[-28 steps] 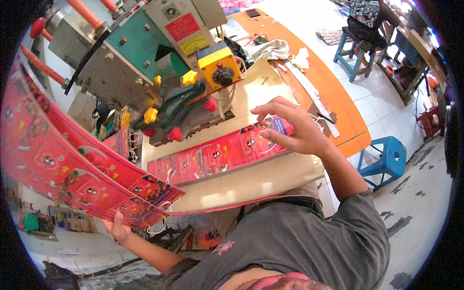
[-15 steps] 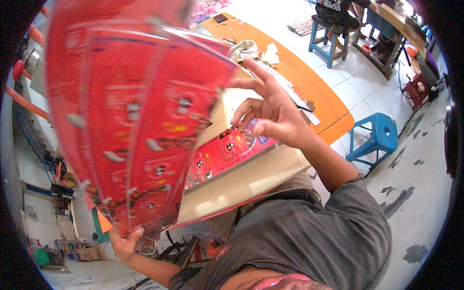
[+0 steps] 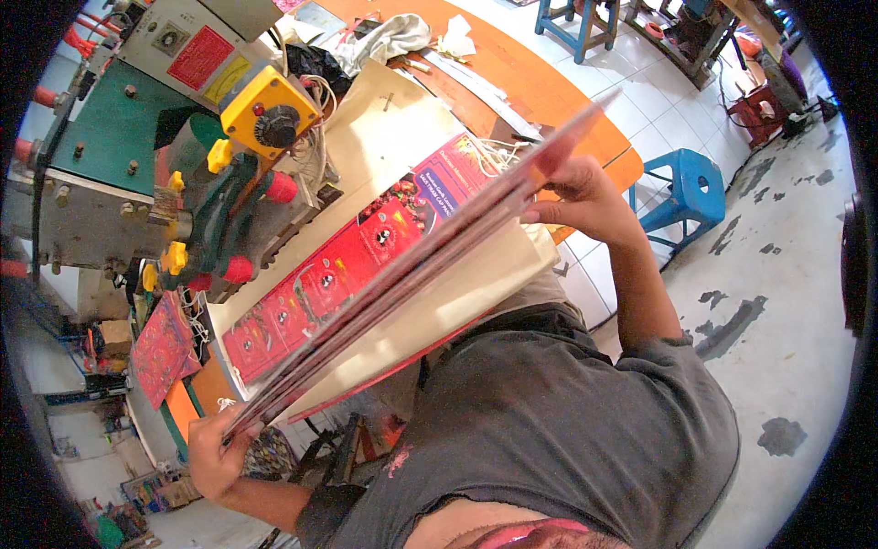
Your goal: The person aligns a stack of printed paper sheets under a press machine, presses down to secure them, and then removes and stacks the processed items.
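Note:
A thin stack of red printed plastic sheets [image 3: 393, 291] is held on edge, running diagonally between my hands. My left hand [image 3: 217, 457] is closed round its lower left end. At the upper right end, the thumb and fingers of my right hand [image 3: 590, 206] pinch the stack. Beneath and beyond it, more red printed sheets [image 3: 306, 306] lie flat in a long pile on a cream board [image 3: 352, 146]. The held stack hides part of that pile's near edge.
Left of the board stands a machine with a yellow control box [image 3: 270, 110], green plate and red knobs. Crumpled cloth [image 3: 393, 41] and scraps lie on the orange table [image 3: 622, 169]. A blue stool [image 3: 686, 197] stands right, on the tiled floor. Red patterned sheet [image 3: 165, 348] lies beyond my left hand.
The fanned sheets have come down and together into a tight stack on edge, uncovering the machine. My right hand, open before, has lowered rightward and taken hold of the far end.

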A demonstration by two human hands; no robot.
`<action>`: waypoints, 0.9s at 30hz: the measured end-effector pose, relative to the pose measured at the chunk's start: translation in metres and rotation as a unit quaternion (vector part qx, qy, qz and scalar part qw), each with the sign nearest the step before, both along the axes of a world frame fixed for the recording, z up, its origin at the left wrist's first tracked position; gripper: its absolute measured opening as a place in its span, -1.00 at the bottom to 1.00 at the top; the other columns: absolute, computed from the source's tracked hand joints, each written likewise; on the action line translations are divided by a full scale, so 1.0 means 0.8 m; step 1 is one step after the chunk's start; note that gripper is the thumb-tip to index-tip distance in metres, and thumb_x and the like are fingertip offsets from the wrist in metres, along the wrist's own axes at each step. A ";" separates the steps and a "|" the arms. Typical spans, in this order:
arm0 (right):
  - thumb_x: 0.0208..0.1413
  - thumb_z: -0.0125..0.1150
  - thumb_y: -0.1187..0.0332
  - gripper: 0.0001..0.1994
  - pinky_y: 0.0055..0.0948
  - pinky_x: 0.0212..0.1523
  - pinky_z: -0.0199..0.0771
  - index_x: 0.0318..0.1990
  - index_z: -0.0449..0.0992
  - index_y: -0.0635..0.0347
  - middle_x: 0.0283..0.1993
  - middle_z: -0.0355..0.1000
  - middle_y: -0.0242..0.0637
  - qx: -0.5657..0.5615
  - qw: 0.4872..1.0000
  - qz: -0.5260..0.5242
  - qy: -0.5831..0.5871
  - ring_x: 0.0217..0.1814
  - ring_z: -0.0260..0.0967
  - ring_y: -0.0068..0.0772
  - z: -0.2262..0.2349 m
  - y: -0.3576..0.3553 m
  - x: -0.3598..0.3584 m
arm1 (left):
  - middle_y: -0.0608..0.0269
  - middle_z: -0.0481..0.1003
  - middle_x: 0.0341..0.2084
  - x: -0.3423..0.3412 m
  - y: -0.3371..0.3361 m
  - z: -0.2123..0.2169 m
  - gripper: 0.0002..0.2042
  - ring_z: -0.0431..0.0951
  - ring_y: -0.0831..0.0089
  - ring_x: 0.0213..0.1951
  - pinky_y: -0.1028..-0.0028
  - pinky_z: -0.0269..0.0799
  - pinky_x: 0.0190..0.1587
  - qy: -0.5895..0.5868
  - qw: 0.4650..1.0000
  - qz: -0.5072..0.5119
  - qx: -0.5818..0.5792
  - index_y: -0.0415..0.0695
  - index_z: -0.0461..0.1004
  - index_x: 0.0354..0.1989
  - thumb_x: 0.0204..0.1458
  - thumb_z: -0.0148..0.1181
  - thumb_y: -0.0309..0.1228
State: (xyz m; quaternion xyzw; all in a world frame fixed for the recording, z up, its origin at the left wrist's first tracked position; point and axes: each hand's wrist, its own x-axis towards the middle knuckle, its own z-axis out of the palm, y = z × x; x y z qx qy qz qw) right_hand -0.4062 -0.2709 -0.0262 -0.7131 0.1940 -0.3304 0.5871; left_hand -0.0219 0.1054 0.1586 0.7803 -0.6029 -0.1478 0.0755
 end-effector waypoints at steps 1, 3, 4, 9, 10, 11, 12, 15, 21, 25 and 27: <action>0.04 0.52 0.44 -0.79 -0.46 0.00 0.52 -0.19 0.67 0.31 -0.23 0.64 -0.36 0.009 1.000 -0.008 0.016 -0.13 0.54 -0.59 0.005 0.007 -0.007 | -0.01 0.64 -0.44 -0.004 -0.006 0.000 -0.70 0.67 0.09 -0.42 0.32 0.49 -0.29 0.007 1.000 -0.005 0.007 -0.25 0.63 -0.13 -0.11 0.33 -0.53; 0.04 0.50 0.46 -0.77 -0.45 0.02 0.53 -0.14 0.66 0.31 -0.19 0.64 -0.35 0.067 0.997 -0.010 0.041 -0.12 0.55 -0.56 0.000 0.015 -0.023 | -0.05 0.64 -0.40 -0.010 -0.017 -0.003 -0.66 0.68 0.06 -0.37 0.31 0.50 -0.27 0.020 0.999 -0.013 0.021 -0.23 0.63 -0.10 -0.13 0.29 -0.59; 0.04 0.49 0.47 -0.76 -0.45 0.03 0.53 -0.12 0.66 0.31 -0.17 0.64 -0.35 0.095 0.994 -0.011 0.053 -0.11 0.55 -0.55 -0.001 0.017 -0.031 | -0.06 0.64 -0.38 -0.010 -0.019 -0.006 -0.65 0.68 0.04 -0.36 0.30 0.50 -0.27 0.012 0.999 -0.025 0.019 -0.22 0.63 -0.09 -0.13 0.28 -0.60; 0.00 0.54 0.42 -0.62 -0.44 0.03 0.54 -0.01 0.58 0.29 -0.09 0.60 -0.36 0.118 0.983 -0.074 0.118 -0.06 0.53 -0.50 -0.009 0.012 -0.067 | -0.11 0.64 -0.33 -0.013 -0.030 -0.029 -0.62 0.67 -0.02 -0.33 0.26 0.51 -0.27 0.063 0.998 0.002 0.026 -0.17 0.63 -0.05 -0.13 0.26 -0.62; -0.01 0.55 0.40 -0.59 -0.44 0.02 0.53 0.00 0.56 0.28 -0.08 0.59 -0.37 0.071 0.983 -0.082 0.145 -0.06 0.53 -0.50 -0.007 0.010 -0.069 | -0.10 0.64 -0.32 -0.015 -0.032 -0.034 -0.62 0.67 -0.02 -0.32 0.26 0.51 -0.26 0.052 0.998 0.003 0.025 -0.15 0.63 -0.05 -0.13 0.27 -0.60; -0.01 0.55 0.37 -0.56 -0.44 0.00 0.53 0.01 0.54 0.27 -0.07 0.59 -0.37 0.024 0.981 -0.089 0.171 -0.06 0.52 -0.49 -0.004 0.009 -0.070 | -0.10 0.64 -0.32 -0.017 -0.033 -0.040 -0.62 0.67 -0.03 -0.31 0.25 0.51 -0.25 0.040 0.999 0.004 0.024 -0.14 0.64 -0.05 -0.14 0.28 -0.59; -0.02 0.56 0.35 -0.54 -0.43 -0.01 0.52 0.02 0.52 0.27 -0.06 0.58 -0.37 -0.023 0.976 -0.096 0.197 -0.06 0.51 -0.49 -0.003 0.008 -0.072 | -0.09 0.65 -0.31 -0.018 -0.033 -0.043 -0.62 0.67 -0.03 -0.30 0.24 0.51 -0.24 0.028 0.999 0.005 0.024 -0.13 0.64 -0.05 -0.14 0.29 -0.58; -0.16 0.65 0.26 -0.20 -0.39 0.12 0.42 0.27 0.35 0.19 0.16 0.46 -0.32 -0.032 0.968 -0.143 0.203 0.11 0.41 -0.44 -0.006 0.005 -0.085 | -0.07 0.65 -0.29 -0.016 -0.037 -0.048 -0.64 0.66 -0.03 -0.26 0.22 0.51 -0.21 0.003 1.000 0.000 0.013 -0.11 0.64 -0.05 -0.11 0.31 -0.54; -0.19 0.66 0.08 -0.06 -0.23 0.41 0.18 0.34 0.28 0.22 0.28 0.40 -0.20 -0.064 0.992 -0.106 0.022 0.41 0.27 -0.28 -0.004 0.014 -0.058 | -0.05 0.65 -0.25 -0.006 -0.050 -0.075 -0.67 0.66 -0.04 -0.21 0.21 0.51 -0.16 0.005 1.000 -0.001 0.000 -0.13 0.62 -0.06 -0.06 0.33 -0.52; -0.16 0.65 0.11 -0.11 -0.16 0.51 0.06 0.32 0.33 0.27 0.31 0.38 -0.16 -0.020 0.997 -0.056 -0.051 0.45 0.24 -0.24 -0.022 0.025 -0.030 | -0.07 0.63 -0.22 -0.014 -0.037 -0.086 -0.65 0.66 -0.03 -0.16 0.20 0.51 -0.11 -0.021 0.998 0.059 0.012 -0.15 0.57 -0.02 -0.04 0.34 -0.50; -0.13 0.63 0.15 -0.14 -0.14 0.50 0.08 0.32 0.31 0.29 0.31 0.39 -0.10 -0.014 0.994 -0.073 -0.080 0.44 0.26 -0.20 -0.026 0.032 -0.023 | -0.08 0.62 -0.21 -0.008 -0.037 -0.101 -0.64 0.65 -0.03 -0.14 0.20 0.51 -0.09 -0.011 0.998 0.059 0.001 -0.16 0.54 0.00 -0.03 0.34 -0.50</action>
